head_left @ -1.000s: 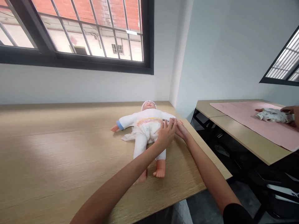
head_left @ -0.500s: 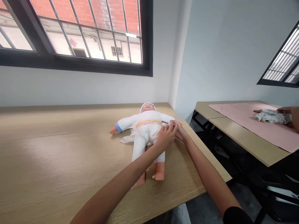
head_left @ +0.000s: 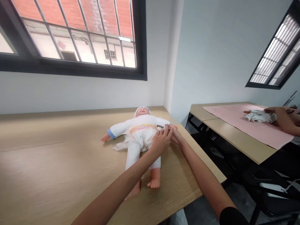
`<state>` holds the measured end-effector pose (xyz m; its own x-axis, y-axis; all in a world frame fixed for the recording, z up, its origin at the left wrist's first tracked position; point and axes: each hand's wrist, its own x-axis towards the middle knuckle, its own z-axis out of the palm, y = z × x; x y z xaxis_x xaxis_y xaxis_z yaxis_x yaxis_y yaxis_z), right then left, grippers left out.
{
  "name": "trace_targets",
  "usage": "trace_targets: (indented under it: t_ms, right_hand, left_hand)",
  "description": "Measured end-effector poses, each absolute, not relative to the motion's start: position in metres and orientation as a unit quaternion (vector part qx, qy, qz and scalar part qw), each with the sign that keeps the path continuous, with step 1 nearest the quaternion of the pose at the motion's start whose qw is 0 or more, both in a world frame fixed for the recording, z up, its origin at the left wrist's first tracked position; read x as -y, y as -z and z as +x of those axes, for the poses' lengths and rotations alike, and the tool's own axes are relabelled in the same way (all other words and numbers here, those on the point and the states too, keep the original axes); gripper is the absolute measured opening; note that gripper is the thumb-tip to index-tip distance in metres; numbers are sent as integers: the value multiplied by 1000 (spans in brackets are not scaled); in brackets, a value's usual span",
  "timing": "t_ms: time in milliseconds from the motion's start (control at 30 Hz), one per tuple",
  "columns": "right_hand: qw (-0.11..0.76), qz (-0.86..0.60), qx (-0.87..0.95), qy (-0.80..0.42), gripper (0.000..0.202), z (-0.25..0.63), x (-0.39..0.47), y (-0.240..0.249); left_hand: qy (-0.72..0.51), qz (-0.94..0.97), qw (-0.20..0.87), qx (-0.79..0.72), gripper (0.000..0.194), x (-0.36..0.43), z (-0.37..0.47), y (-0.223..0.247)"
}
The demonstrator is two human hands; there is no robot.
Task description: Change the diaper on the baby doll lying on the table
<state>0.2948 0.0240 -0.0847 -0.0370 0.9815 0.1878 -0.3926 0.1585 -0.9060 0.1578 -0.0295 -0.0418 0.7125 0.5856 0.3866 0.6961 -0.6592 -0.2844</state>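
A baby doll (head_left: 144, 120) in a white suit with blue cuffs and a white cap lies on its back, feet toward me. Around its hips is a diaper (head_left: 142, 137) with a coloured waistband; one side flap spreads out over the table on the left. My left hand (head_left: 161, 138) reaches across the doll's leg, its fingers bent onto the diaper's right-hand edge. Close against it, my right hand (head_left: 176, 136) is closed at the same edge, beside the doll's arm. The fingertips of both hands partly cover the bit of diaper between them.
The doll's wooden table (head_left: 58, 168) ends at a right edge near my right arm. Across a gap, a second table (head_left: 243, 149) bears a pink mat (head_left: 227, 117). There another person's hands (head_left: 282, 117) touch a small patterned garment (head_left: 257, 116). A barred window (head_left: 93, 70) is behind.
The view has turned slightly right, so everything appears shifted left. Both my hands stay at the diaper's edge with hardly any movement. More of the other person's arms shows.
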Motion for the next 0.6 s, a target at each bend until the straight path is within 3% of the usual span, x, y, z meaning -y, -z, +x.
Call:
trace_targets:
  t_ms: [267,600]
  right_hand:
    - [612,-313,429,-586,22,296,-22,88]
    - [632,-321,400,-581,14,293,-21,92]
  left_hand:
    - [131,-899,230,349,58,30,158,42]
    - [119,-904,208,353,61,30,158,41]
